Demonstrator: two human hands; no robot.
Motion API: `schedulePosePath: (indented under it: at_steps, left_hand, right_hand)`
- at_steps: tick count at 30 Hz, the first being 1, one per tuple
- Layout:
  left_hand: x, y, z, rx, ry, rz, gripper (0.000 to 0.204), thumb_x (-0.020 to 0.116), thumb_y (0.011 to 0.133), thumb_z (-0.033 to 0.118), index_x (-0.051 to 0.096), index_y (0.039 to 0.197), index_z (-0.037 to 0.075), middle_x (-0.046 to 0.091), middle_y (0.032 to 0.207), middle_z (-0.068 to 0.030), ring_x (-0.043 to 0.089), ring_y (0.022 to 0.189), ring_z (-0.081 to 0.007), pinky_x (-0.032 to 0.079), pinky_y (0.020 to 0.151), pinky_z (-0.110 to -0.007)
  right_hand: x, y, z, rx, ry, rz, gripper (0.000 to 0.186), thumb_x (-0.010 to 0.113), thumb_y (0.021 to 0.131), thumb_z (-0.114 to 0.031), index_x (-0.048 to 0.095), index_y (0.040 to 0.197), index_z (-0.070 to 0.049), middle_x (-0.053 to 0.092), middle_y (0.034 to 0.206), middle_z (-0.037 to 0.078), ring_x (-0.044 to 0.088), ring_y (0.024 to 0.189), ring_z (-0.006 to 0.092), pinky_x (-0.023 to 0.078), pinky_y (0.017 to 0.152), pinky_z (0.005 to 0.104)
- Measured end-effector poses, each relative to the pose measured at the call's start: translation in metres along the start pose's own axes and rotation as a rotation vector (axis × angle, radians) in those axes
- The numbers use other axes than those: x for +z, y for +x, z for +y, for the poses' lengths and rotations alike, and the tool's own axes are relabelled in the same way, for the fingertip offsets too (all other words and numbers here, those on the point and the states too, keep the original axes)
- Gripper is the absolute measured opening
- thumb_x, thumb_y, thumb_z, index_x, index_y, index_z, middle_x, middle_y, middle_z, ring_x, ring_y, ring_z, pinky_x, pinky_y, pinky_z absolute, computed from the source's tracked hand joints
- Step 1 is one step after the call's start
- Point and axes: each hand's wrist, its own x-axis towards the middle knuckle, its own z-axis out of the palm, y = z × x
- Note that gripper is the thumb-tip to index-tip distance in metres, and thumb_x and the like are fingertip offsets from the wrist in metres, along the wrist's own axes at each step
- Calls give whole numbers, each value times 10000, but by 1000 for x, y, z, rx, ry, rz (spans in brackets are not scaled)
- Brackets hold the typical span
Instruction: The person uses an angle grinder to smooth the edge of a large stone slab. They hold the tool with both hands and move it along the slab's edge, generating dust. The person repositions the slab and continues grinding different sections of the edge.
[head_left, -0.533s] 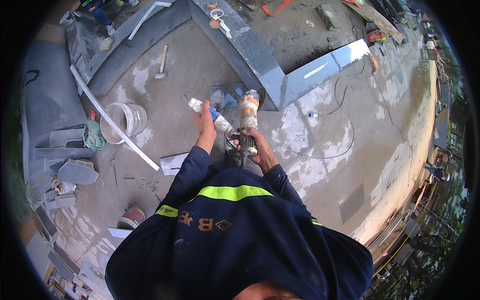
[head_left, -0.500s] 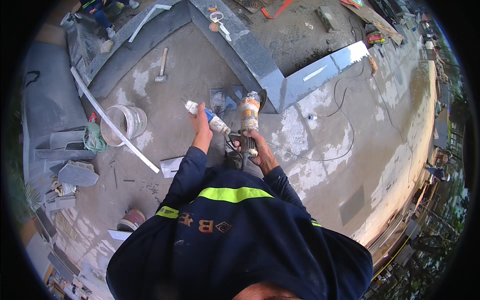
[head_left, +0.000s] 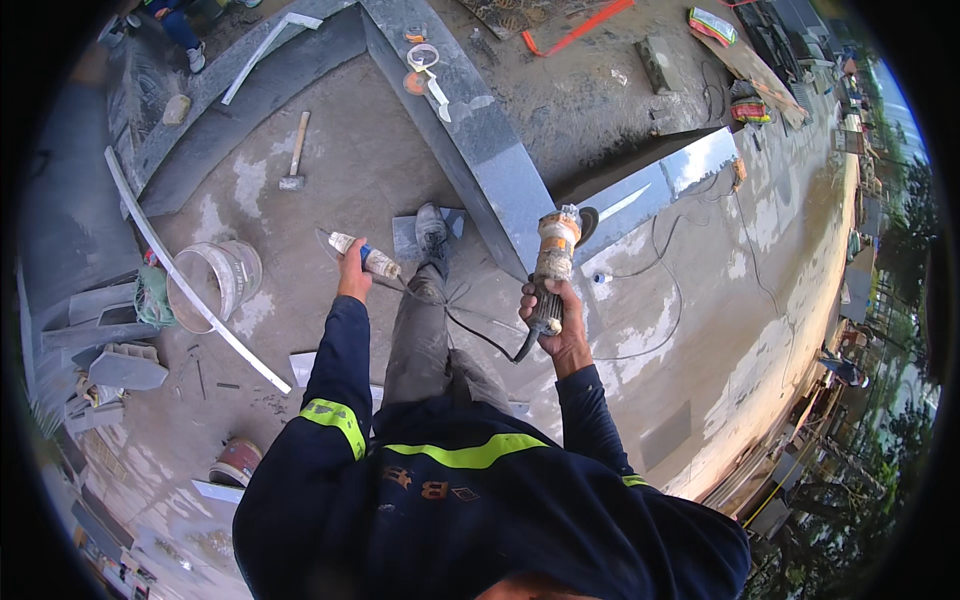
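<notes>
My right hand (head_left: 556,310) is wrapped round the rear body of an angle grinder (head_left: 555,258), dusty white and orange. Its dark disc (head_left: 588,225) points away from me, beside the corner of a grey stone slab. In my left hand (head_left: 354,273) is a slim white-and-blue corded cylinder (head_left: 380,263), held tilted; its exact kind is unclear. A black cord (head_left: 480,335) hangs in a loop between the two hands, over my leg. My shoe (head_left: 431,230) stands on a grey tile below them.
Polished stone kerbs (head_left: 490,150) form a zigzag ahead. A mallet (head_left: 294,155), a white bucket (head_left: 222,285) and a long pale strip (head_left: 190,265) lie left. A cable with a blue-and-white end (head_left: 600,277) runs right. Another person's leg (head_left: 185,35) shows far left.
My hands have moved apart, the right one with the grinder to the right and the left one with the cylinder to the left. The cord between them now shows. My leg has come into view.
</notes>
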Motion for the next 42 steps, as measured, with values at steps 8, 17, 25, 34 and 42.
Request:
schedulePosePath:
  at_steps: [8,17,25,34,42]
  left_hand:
    - [92,117,-6,2,177,157,1235,947,858,248,132,1783,313,519,1586,-198,652,1332,-380,597,985,-647]
    - [166,254,-24,78,558,-23,960,937,845,161,478,1683,69,610,1548,-258,714,1278,-363,627,976,-453]
    - [235,293,-51,386,676,216,713,887,889,195,629,1523,-5,761,1313,-209,746,1196,-332,589,998,-412]
    - [346,-85,-155,-26,508,-395,660,842,980,504,704,1416,28,760,1294,-107,721,1196,-237,573,1003,-417]
    - [441,-165,-191,-279,165,-553,535,837,999,273,628,1419,15,775,1202,-173,782,1126,-314,667,954,-490]
  right_hand:
    - [27,93,-70,-5,25,109,457,713,973,-188,558,1351,15,635,1076,143,652,823,199,609,725,375]
    - [9,146,-107,-24,-22,267,571,717,947,-206,533,1430,37,626,1067,154,627,811,230,589,709,382]
    - [-47,163,-147,46,-115,246,586,749,924,-207,552,1432,8,658,1073,147,637,805,232,579,704,405]
    - [-92,177,-225,211,-372,-42,367,752,916,-133,622,1221,23,710,988,144,744,756,263,635,644,418]
    - [-102,216,-229,400,-469,-252,327,772,924,-124,653,1195,16,726,983,117,765,761,231,663,663,393]
